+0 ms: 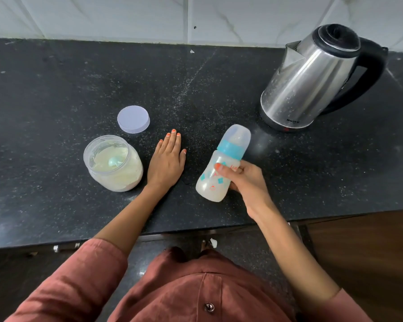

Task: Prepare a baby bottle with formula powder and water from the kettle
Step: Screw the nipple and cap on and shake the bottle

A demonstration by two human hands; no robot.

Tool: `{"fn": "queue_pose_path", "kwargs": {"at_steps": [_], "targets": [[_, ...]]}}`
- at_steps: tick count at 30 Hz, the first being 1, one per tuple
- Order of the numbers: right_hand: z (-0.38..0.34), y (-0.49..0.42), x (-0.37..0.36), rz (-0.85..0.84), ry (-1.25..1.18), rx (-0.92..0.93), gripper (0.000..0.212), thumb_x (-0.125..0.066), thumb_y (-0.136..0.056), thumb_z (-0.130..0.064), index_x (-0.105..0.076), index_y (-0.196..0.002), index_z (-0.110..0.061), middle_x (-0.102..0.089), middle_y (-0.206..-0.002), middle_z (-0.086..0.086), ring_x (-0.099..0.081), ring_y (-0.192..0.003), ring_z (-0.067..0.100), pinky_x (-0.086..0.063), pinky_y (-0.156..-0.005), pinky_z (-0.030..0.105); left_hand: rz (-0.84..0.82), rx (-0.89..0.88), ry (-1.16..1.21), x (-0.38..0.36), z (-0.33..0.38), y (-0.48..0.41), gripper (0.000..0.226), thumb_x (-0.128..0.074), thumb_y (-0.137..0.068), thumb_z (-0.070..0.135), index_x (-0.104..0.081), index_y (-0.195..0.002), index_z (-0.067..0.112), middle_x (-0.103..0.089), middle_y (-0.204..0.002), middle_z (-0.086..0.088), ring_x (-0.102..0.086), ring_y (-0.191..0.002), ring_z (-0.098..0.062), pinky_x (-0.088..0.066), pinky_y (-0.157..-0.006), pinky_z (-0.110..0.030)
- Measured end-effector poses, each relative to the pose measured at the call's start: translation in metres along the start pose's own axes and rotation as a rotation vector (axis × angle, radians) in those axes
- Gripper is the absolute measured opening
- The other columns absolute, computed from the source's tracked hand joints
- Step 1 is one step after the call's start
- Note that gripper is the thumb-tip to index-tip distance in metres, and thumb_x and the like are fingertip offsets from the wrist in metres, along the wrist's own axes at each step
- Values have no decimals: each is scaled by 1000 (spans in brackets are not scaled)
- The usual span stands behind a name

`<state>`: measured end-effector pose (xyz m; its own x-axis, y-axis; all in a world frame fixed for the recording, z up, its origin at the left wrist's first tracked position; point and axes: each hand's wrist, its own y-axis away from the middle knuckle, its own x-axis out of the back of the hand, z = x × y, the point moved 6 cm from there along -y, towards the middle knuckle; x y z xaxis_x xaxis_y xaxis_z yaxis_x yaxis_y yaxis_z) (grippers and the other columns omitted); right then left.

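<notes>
Here a capped baby bottle is held tilted above the dark desk, right of centre in the frame.

The right hand is wrapped round the bottle's waist, thumb across the printed front; its other fingers are hidden behind the body, and the print under the thumb cannot be read. The bottle's contents look cloudy white, though the level is hard to make out. The left hand lies flat on the desk at centre, fingers together, holding nothing. Just left of it stands the open formula jar, a pale blue scoop half sunk in the powder. Its lid lies apart, further up the frame. The steel kettle stands at upper right, lid shut, its brand lettering too small to read.
</notes>
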<state>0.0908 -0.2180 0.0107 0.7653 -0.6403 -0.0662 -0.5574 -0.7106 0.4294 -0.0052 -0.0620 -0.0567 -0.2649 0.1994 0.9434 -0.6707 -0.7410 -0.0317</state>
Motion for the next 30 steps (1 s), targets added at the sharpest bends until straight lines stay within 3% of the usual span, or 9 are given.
{"fn": "queue_pose_path", "kwargs": {"at_steps": [5, 7, 11, 13, 16, 18, 23, 28, 30], "targets": [[-17, -12, 21, 253, -522, 79, 12, -61, -85, -15, -60, -92, -24, -66, -97, -6, -64, -93, 10, -56, -78, 26, 5, -1, -7, 1, 0, 0, 52, -24, -101, 30, -14, -145, 6, -10, -156, -9, -7, -144, -19, -2, -116, -30], [-15, -10, 15, 223, -442, 82, 14, -62, -84, -13, -59, -92, -24, -66, -97, -5, -64, -94, 11, -55, -81, 28, 3, -2, -7, 1, 0, 1, 51, -24, -100, 29, -14, -145, 6, -10, -155, -9, -7, -144, -20, -2, -116, -30], [1, 1, -4, 4, 17, 14, 18, -71, -76, -13, -65, -90, -21, -70, -96, -1, -65, -99, 16, -53, -88, 36, 2, -4, -2, 0, 1, 0, 51, -26, -100, 28, -15, -145, 5, -12, -155, -10, -9, -144, -21, -4, -116, -32], [-2, -2, 1, 59, -112, 26, 15, -68, -78, -14, -65, -91, -19, -70, -96, 0, -66, -94, 14, -54, -87, 36, 4, -5, 3, 1, 1, 0, 51, -26, -100, 27, -16, -145, 5, -12, -155, -10, -10, -144, -22, -5, -116, -33], [-12, -10, 11, 222, -527, 49, 8, -60, -86, -16, -60, -91, -22, -67, -96, -2, -64, -90, 10, -54, -84, 31, 11, -7, 4, 1, 1, 0, 51, -26, -100, 27, -16, -145, 4, -13, -155, -11, -10, -144, -22, -5, -116, -32], [-10, -11, 8, 219, -514, 61, 9, -60, -86, -17, -59, -93, -23, -67, -97, -3, -65, -91, 9, -55, -83, 29, 10, -6, 4, 0, 1, 1, 51, -26, -100, 27, -16, -145, 4, -12, -155, -10, -9, -144, -21, -4, -116, -32], [1, 1, -7, -1, -79, 17, 15, -67, -78, -12, -64, -91, -20, -70, -94, -2, -66, -94, 13, -56, -80, 28, 10, -4, 7, 0, 0, 0, 51, -27, -100, 27, -16, -145, 5, -12, -155, -10, -10, -144, -21, -4, -116, -32], [-11, -13, 13, 238, -564, 57, 12, -59, -87, -18, -59, -98, -20, -66, -101, -1, -64, -93, 10, -56, -77, 27, 6, -4, 2, -1, 0, 0, 51, -26, -100, 28, -16, -145, 5, -12, -155, -10, -9, -144, -21, -4, -116, -32], [-7, -13, 9, 222, -517, 58, 14, -60, -86, -18, -59, -100, -20, -66, -104, 0, -64, -95, 11, -56, -80, 28, 5, -3, 3, 0, 0, 0, 51, -26, -100, 28, -16, -145, 5, -11, -155, -10, -9, -144, -21, -4, -116, -32]]}}
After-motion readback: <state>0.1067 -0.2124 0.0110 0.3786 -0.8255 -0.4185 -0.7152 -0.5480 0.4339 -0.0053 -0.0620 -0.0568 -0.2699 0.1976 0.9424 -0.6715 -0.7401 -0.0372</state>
